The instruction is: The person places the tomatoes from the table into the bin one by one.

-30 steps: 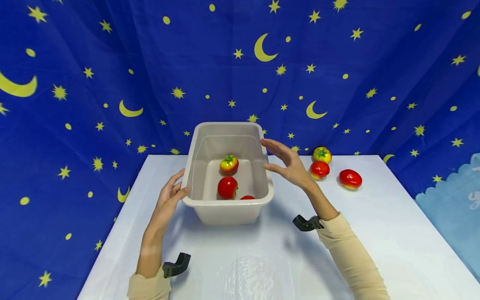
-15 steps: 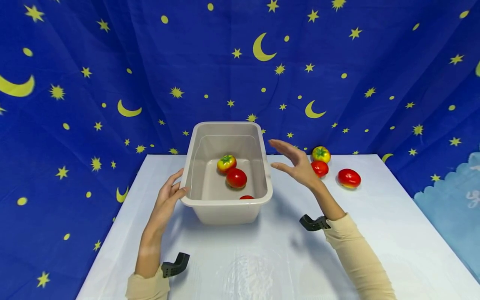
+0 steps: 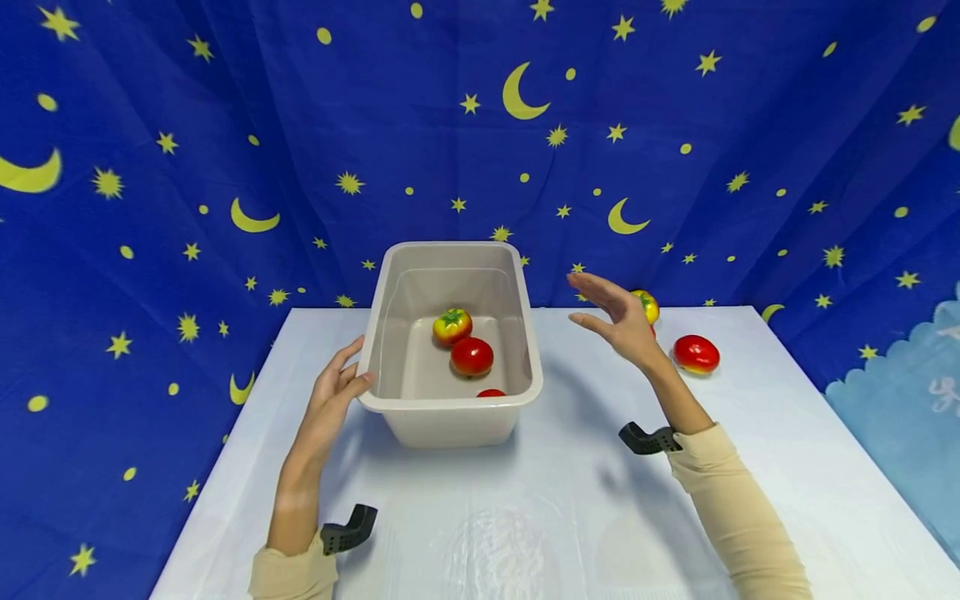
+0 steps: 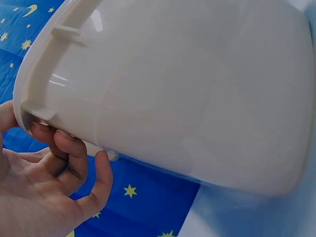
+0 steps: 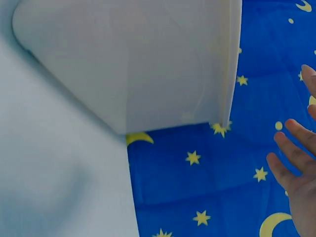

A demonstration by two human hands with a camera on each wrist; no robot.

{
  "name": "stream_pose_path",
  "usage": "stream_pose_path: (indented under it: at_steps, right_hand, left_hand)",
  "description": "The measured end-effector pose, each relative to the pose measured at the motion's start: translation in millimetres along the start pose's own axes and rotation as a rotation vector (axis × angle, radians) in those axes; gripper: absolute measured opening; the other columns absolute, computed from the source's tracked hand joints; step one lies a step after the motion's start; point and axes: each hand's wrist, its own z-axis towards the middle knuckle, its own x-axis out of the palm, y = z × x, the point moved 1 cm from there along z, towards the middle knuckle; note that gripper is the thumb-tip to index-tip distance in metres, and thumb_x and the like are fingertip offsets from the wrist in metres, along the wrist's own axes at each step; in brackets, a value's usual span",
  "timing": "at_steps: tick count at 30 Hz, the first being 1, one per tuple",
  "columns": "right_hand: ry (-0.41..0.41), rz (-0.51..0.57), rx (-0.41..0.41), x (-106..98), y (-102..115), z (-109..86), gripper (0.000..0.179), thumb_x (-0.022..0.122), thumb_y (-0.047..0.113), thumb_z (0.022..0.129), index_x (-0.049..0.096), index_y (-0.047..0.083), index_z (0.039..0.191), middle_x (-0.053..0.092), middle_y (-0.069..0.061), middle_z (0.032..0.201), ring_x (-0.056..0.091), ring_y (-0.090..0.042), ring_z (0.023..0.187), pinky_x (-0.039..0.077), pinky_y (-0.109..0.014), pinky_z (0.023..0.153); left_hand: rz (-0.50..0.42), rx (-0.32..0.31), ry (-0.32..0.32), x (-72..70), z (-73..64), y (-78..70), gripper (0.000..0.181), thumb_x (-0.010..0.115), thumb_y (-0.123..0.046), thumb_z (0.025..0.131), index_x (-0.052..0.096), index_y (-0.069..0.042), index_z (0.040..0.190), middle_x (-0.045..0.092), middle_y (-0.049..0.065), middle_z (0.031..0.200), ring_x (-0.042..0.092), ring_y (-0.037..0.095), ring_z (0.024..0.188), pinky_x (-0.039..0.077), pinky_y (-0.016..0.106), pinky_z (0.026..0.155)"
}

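A light grey plastic tub [image 3: 453, 425] stands on the table in the head view. Inside it are a yellow-and-red fruit [image 3: 452, 326] with a green leafy top, a shiny red fruit [image 3: 472, 357] touching it, and a second red fruit [image 3: 491, 392] mostly hidden by the near rim. My left hand [image 3: 330, 400] grips the tub's left rim, thumb on top; the left wrist view shows its fingers [image 4: 74, 153] curled under the lip. To the tub's right, my right hand [image 3: 618, 321] hovers apart from it, fingers extended and thumb spread, holding nothing.
Right of the tub, a red fruit [image 3: 696, 354] lies on the white table [image 3: 585, 517]. A yellow fruit [image 3: 647, 306] and another red one are partly hidden behind my right hand. A blue star-patterned cloth [image 3: 420, 150] hangs behind the table.
My right hand has moved rightward, away from the tub's right rim. Inside the tub, the shiny red fruit rolled right and back. My left hand kept its hold on the rim.
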Motion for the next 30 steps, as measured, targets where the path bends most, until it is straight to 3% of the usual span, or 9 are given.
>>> stream_pose_path:
  at_steps: [7, 14, 18, 25, 30]
  right_hand:
    - [-0.065, 0.085, 0.043, -16.4, -19.4, -5.5, 0.054, 0.067, -0.007, 0.087, 0.049, -0.006, 0.137, 0.051, -0.030, 0.137, 0.054, -0.017, 0.127, 0.039, -0.024, 0.106]
    - [-0.130, 0.058, 0.112, -31.6, -35.8, -13.2, 0.053, 0.069, -0.003, 0.087, 0.051, -0.005, 0.137, 0.054, -0.023, 0.138, 0.054, -0.023, 0.129, 0.040, -0.026, 0.105]
    - [-0.163, 0.020, 0.148, -38.6, -43.8, -17.1, 0.054, 0.072, -0.001, 0.085, 0.053, -0.004, 0.135, 0.055, -0.022, 0.137, 0.053, -0.024, 0.129, 0.039, -0.028, 0.106]
    - [-0.207, -0.052, 0.239, -47.1, -52.6, -24.0, 0.057, 0.075, 0.005, 0.084, 0.054, 0.000, 0.136, 0.056, -0.018, 0.137, 0.051, -0.030, 0.131, 0.035, -0.045, 0.111]
    - [-0.221, -0.097, 0.302, -55.1, -63.3, -30.4, 0.057, 0.075, 0.009, 0.085, 0.053, 0.000, 0.137, 0.059, -0.009, 0.136, 0.054, -0.021, 0.127, 0.039, -0.035, 0.109]
  left_hand:
    - [0.003, 0.000, 0.000, 0.2, -0.5, -0.5, 0.055, 0.052, -0.016, 0.100, 0.033, -0.009, 0.151, 0.062, -0.009, 0.120, 0.060, 0.003, 0.109, 0.025, 0.051, 0.110]
    - [0.007, 0.008, 0.001, 0.5, -0.9, -0.2, 0.055, 0.052, -0.015, 0.100, 0.033, -0.008, 0.151, 0.060, 0.000, 0.126, 0.061, 0.003, 0.109, 0.024, 0.054, 0.111]
    - [0.009, 0.001, -0.003, 0.7, -1.6, -1.3, 0.055, 0.051, -0.015, 0.100, 0.032, -0.008, 0.152, 0.061, -0.006, 0.123, 0.060, 0.002, 0.109, 0.025, 0.052, 0.111]
    - [0.008, 0.000, -0.003, 0.9, -2.1, -2.5, 0.055, 0.051, -0.015, 0.101, 0.032, -0.008, 0.152, 0.061, -0.015, 0.118, 0.060, 0.001, 0.110, 0.025, 0.052, 0.111]
    - [0.005, 0.004, -0.002, 1.4, -1.7, -2.1, 0.055, 0.051, -0.015, 0.100, 0.032, -0.007, 0.151, 0.061, -0.018, 0.116, 0.060, 0.001, 0.110, 0.025, 0.051, 0.110]
